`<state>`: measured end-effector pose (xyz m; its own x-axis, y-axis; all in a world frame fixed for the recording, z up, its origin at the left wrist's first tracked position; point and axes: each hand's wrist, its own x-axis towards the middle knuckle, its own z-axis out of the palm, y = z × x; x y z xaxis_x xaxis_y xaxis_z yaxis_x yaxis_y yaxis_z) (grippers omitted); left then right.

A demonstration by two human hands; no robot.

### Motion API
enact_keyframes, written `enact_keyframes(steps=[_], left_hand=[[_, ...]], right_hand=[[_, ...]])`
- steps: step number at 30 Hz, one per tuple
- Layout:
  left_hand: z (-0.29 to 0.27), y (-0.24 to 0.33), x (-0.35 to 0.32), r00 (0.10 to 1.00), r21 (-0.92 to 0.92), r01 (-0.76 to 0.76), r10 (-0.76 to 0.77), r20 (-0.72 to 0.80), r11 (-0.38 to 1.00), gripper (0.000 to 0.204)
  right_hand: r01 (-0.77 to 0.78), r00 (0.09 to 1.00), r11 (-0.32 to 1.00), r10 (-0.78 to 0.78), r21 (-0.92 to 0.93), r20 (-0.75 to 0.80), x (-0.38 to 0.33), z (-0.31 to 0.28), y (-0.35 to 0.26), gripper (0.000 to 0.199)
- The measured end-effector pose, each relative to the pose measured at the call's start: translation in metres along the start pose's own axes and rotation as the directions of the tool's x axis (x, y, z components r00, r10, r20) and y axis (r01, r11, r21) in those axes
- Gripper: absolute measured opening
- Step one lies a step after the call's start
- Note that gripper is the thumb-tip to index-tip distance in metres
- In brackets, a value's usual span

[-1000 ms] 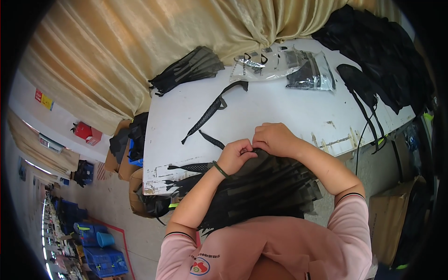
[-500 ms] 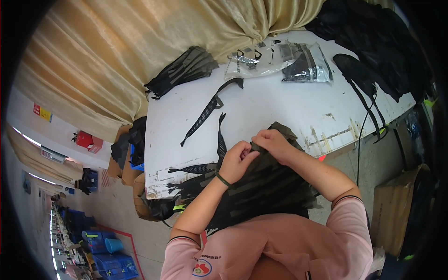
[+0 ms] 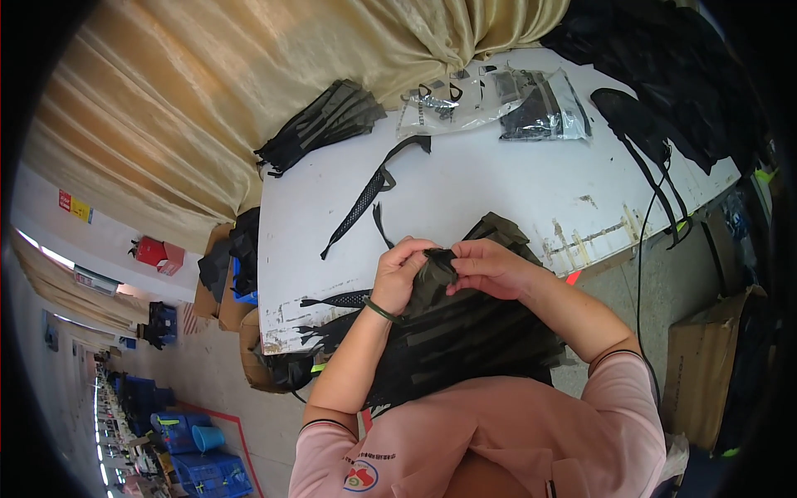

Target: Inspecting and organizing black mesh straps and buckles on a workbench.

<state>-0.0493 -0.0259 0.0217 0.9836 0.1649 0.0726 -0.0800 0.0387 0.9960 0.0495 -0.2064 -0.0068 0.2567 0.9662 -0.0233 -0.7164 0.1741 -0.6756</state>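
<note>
My left hand (image 3: 400,272) and my right hand (image 3: 491,269) are close together over the near part of the table. Between them they pinch the upper edge of a dark olive and black fabric piece (image 3: 433,280), which hangs down toward me. Beneath lies a heap of overlapping dark fabric pieces (image 3: 473,340), reaching over the table's near edge to my body. A black mesh strip (image 3: 336,300) lies left of my left hand. The narrow end of another strip (image 3: 380,226) shows just beyond that hand, the rest hidden.
A longer mesh strip (image 3: 363,203) lies on the white table (image 3: 490,183). At the back are a fanned fabric stack (image 3: 324,129) and clear plastic bags (image 3: 544,108). Black straps (image 3: 647,174) and dark cloth (image 3: 664,83) lie right. Cardboard boxes (image 3: 706,365) stand on the floor.
My left hand has moved up and slightly left, covering more of the mesh strip. My right hand has shifted a little down, and the fabric's edge is now raised between both hands.
</note>
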Motion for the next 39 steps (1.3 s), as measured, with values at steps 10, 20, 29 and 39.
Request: enact_keyframes(steps=[10, 20, 29, 39], left_hand=[[-0.003, 0.005, 0.007, 0.997, 0.335, 0.047, -0.067, 0.047, 0.941, 0.022], [-0.015, 0.006, 0.005, 0.958, 0.275, 0.25, -0.278, 0.067, 0.928, 0.022], [-0.092, 0.044, -0.015, 0.855, 0.511, 0.351, -0.491, 0.166, 0.785, 0.026], [-0.167, -0.071, 0.067, 0.989, 0.896, -0.001, -0.13, 0.065, 0.443, 0.061]], right_hand=[[0.143, 0.746, 0.238, -0.664, -0.961, -0.054, 0.014, 0.004, -0.014, 0.016], [0.086, 0.937, 0.724, -0.292, -0.684, -0.191, 0.009, 0.009, -0.03, 0.014], [0.394, 0.763, 0.768, -0.58, -0.504, -0.287, -0.056, -0.037, -0.095, 0.006], [-0.314, 0.902, 0.227, -0.231, -0.922, -0.364, -0.053, -0.066, -0.08, 0.023]])
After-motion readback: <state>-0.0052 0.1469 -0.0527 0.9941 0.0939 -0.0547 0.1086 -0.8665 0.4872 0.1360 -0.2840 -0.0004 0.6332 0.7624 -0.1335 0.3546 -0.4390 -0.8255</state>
